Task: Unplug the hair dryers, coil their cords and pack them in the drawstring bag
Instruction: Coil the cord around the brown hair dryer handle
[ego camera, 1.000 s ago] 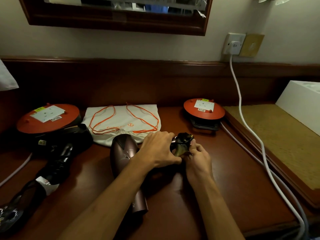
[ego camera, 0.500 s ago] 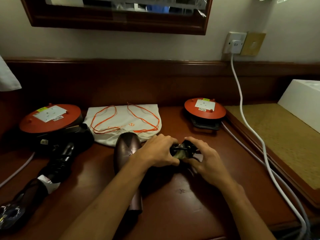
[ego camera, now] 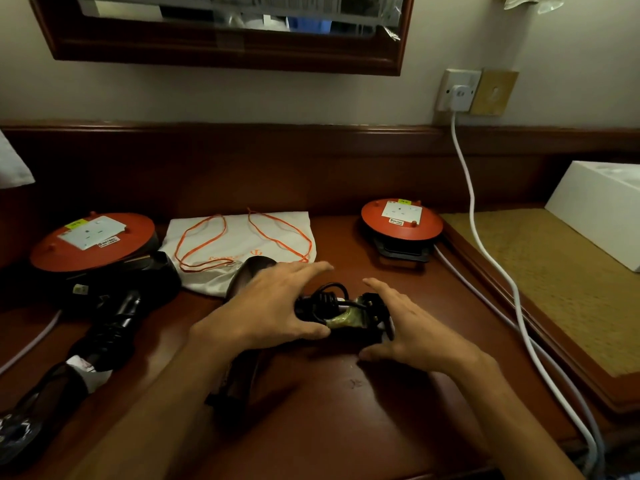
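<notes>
2 hands (ego camera: pixel 270 306) (ego camera: pixel 412 336) now opened, released coiled cord (ego camera: pixel 341 308)

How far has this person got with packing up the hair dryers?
Done: the brown hair dryer is unplugged, its cord bundle coiled on the desk. In hand: left hand and right hand open around that bundle. Left: the black hair dryer and the flat, empty-looking drawstring bag.

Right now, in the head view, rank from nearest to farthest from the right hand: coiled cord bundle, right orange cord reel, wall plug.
1. Coiled cord bundle, just left of the right hand.
2. Right orange cord reel, behind it.
3. Wall plug, up on the wall.
</notes>
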Action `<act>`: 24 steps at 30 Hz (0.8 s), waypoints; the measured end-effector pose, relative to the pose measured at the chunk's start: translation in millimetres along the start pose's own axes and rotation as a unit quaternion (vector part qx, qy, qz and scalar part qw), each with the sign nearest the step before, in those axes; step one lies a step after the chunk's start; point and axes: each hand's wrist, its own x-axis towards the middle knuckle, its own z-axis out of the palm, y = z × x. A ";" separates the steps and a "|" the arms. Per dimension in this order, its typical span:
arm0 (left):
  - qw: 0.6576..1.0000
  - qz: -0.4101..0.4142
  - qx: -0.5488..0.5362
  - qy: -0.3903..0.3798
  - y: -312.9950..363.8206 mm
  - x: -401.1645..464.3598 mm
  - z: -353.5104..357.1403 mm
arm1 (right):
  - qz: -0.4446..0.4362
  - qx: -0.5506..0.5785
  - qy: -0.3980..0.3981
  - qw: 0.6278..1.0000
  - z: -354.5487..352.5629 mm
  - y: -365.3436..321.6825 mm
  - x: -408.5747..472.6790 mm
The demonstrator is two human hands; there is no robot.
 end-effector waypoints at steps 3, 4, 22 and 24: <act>0.991 -0.076 -0.018 0.106 -12.5 -39.0 -5.0 | -0.002 0.021 -0.019 1.000 -10.9 -8.2 -3.9; 0.985 -0.109 -0.018 0.130 -18.0 -51.3 -1.6 | -0.009 0.017 -0.012 1.000 -14.9 -11.8 -3.2; 0.964 -0.113 -0.135 0.199 -49.5 -46.4 19.9 | -0.020 -0.096 -0.065 0.993 -10.2 -54.0 15.8; 0.959 -0.106 -0.130 0.230 -46.7 -41.8 26.1 | -0.012 -0.083 -0.035 0.996 -11.2 -53.8 10.4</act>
